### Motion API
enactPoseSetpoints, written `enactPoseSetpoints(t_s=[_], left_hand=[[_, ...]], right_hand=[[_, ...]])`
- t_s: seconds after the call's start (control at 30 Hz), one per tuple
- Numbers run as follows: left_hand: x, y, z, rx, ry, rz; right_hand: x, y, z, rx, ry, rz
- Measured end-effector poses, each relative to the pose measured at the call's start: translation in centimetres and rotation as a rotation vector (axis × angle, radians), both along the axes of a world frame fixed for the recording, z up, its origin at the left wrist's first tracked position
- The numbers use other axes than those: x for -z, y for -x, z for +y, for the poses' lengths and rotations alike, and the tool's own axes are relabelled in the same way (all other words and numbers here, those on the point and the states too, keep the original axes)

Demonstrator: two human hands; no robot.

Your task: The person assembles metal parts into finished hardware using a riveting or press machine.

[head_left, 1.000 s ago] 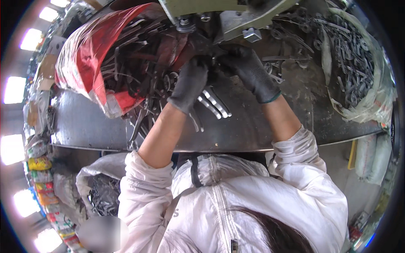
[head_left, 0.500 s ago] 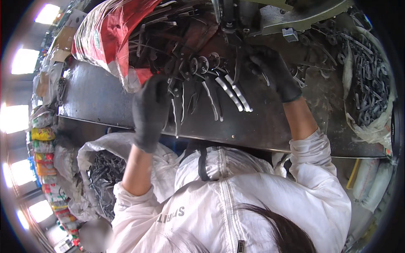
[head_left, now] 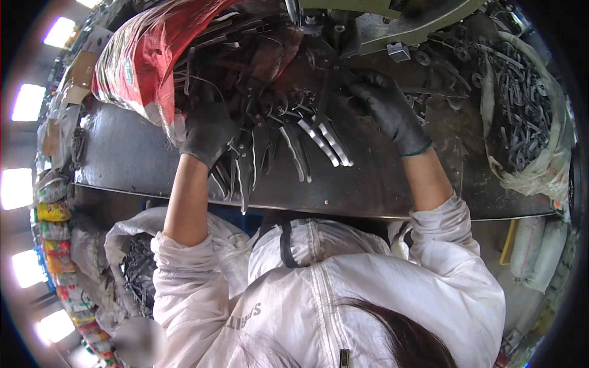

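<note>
1. The left hand [head_left: 210, 132], in a dark glove, is at the left end of the pliers [head_left: 318, 143], just beside the mouth of the red sack [head_left: 147, 73]; its fingers are turned down and hidden, so I cannot tell if they grip something
2. The right hand [head_left: 389, 113], also gloved, has its fingers bent and is near the dark piece [head_left: 325, 98] below the machine [head_left: 423, 29]; whether it holds this piece, I cannot tell
3. The pliers lie in a loose row on the tabletop [head_left: 374, 193], between the two hands, with the handles toward the person; some handles are bright silver, others are darker
4. The red sack lies on its side at the left, and more metal parts are in its mouth
5. At the far right, a pale bag [head_left: 555, 150] stands open, full of small grey parts [head_left: 521, 110]
6. Lower than the tabletop, at the left, there is a white sack [head_left: 115, 238] with dark pieces inside
</note>
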State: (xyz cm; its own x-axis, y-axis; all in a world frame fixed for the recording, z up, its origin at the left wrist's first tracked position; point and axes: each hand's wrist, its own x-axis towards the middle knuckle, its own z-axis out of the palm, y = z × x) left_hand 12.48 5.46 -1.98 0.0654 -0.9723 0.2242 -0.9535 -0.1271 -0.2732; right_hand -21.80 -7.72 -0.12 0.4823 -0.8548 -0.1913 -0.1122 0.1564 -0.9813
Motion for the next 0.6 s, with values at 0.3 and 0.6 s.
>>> enactPoseSetpoints(t_s=[0.3,0.6], left_hand=[[-3.2,-0.2,-0.7,-0.153,0.151,0.593],[-5.9,6.6,0.6,0.171,0.675,1.48]], right_hand=[[-0.5,0.1,0.0,-0.016,0.011,0.043],[2.3,-0.2,-0.3,-0.13,-0.07,-0.08]])
